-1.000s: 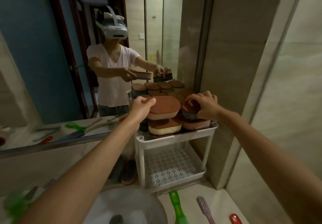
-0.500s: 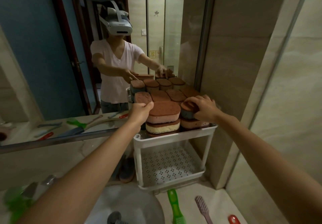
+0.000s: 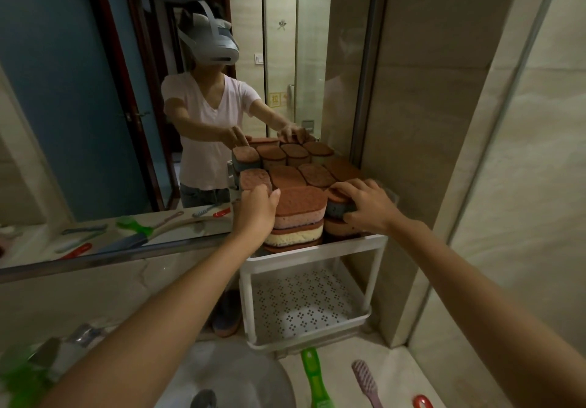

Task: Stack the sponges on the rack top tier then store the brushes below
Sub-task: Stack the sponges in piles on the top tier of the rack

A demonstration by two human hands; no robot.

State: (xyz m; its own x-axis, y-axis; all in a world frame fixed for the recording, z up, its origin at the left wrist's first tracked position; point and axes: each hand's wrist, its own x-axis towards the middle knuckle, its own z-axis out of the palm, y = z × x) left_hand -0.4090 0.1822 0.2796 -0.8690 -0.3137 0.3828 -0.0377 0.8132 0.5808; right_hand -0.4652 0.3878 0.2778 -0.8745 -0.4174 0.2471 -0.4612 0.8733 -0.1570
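Observation:
A white two-tier rack (image 3: 317,250) stands against the mirror. Its top tier holds several brown-topped sponges. My left hand (image 3: 255,209) grips the left side of a large brown-and-pink sponge (image 3: 301,204) that lies on a yellow sponge (image 3: 295,236). My right hand (image 3: 364,206) holds a small brown-and-blue sponge (image 3: 336,206) on top of another sponge at the front right. The perforated lower tier (image 3: 304,306) holds nothing. A green brush (image 3: 314,376), a pink brush (image 3: 366,382) and a red handle (image 3: 423,402) lie on the counter below.
The mirror (image 3: 126,122) behind the rack reflects a person and several brushes. A round sink (image 3: 231,379) lies at the bottom centre. A dark sponge (image 3: 226,315) leans left of the rack. A tiled wall (image 3: 444,122) closes the right side.
Both sponges have come down onto the stacks on the top tier. My hands followed them down and still hold them.

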